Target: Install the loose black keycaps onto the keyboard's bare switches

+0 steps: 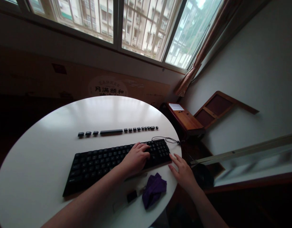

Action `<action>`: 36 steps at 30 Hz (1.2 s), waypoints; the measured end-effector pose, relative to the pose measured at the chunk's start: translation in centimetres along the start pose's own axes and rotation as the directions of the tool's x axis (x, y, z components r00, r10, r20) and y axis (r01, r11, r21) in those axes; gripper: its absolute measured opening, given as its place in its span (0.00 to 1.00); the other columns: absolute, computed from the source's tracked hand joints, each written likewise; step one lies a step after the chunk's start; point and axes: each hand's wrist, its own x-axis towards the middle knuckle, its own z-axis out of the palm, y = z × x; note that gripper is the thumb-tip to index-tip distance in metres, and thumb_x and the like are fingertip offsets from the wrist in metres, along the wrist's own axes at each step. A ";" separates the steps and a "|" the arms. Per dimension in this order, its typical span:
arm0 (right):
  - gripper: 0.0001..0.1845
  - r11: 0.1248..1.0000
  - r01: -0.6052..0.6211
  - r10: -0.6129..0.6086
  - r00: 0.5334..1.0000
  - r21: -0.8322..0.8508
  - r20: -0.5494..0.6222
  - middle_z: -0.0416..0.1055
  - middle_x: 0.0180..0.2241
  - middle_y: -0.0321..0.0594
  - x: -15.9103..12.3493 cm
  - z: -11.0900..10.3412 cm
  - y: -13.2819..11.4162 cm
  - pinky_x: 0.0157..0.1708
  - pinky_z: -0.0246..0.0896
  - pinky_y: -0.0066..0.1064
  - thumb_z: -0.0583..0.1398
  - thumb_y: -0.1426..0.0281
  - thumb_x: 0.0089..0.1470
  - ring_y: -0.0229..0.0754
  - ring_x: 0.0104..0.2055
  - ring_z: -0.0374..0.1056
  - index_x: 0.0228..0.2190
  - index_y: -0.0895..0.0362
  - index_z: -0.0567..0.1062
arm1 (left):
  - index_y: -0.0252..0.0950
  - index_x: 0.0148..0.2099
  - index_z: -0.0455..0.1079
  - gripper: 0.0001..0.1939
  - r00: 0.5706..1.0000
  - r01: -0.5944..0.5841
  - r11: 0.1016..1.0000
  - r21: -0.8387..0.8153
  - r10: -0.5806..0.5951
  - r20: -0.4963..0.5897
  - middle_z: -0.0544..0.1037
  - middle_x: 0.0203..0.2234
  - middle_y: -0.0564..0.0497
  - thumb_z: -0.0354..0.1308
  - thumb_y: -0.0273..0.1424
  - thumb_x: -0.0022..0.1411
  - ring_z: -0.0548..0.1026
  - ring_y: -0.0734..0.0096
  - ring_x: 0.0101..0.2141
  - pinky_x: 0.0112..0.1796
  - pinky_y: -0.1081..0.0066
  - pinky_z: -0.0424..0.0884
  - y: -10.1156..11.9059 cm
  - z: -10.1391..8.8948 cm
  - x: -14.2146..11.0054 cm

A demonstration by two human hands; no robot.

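Observation:
A black keyboard [95, 164] lies at a slant on the round white table [48, 152]. Over its right part is my left hand [136, 156], fingers curled down with the tips close to the keys; whatever they pinch, if anything, is hidden. My right hand [182, 171] rests at the keyboard's right end, fingers apart and fingertips by its edge. Beyond the keyboard, loose black keycaps stand in a row, with a long space bar keycap [111, 132] among several small keycaps [134, 129]. Nearer me lies a crumpled purple cloth [154, 191].
Beside the cloth sits a small dark block [132, 196], next to something clear and hard to make out. The keyboard's cable [169, 139] loops near the table's right edge. A wooden stool or side table [184, 117] with paper stands beyond, below the window [146, 28].

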 end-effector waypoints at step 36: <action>0.29 0.998 0.040 -0.043 0.997 0.049 0.058 0.59 0.65 0.44 0.0 2.0 2.1 0.61 0.53 0.59 0.46 0.54 0.65 0.58 0.68 0.50 0.60 0.51 0.69 | 0.42 0.33 0.78 0.07 0.998 0.038 0.995 0.090 -0.043 0.052 0.80 0.40 0.51 0.60 0.26 0.55 0.76 0.63 0.41 0.48 0.63 0.69 1.2 -2.9 -0.1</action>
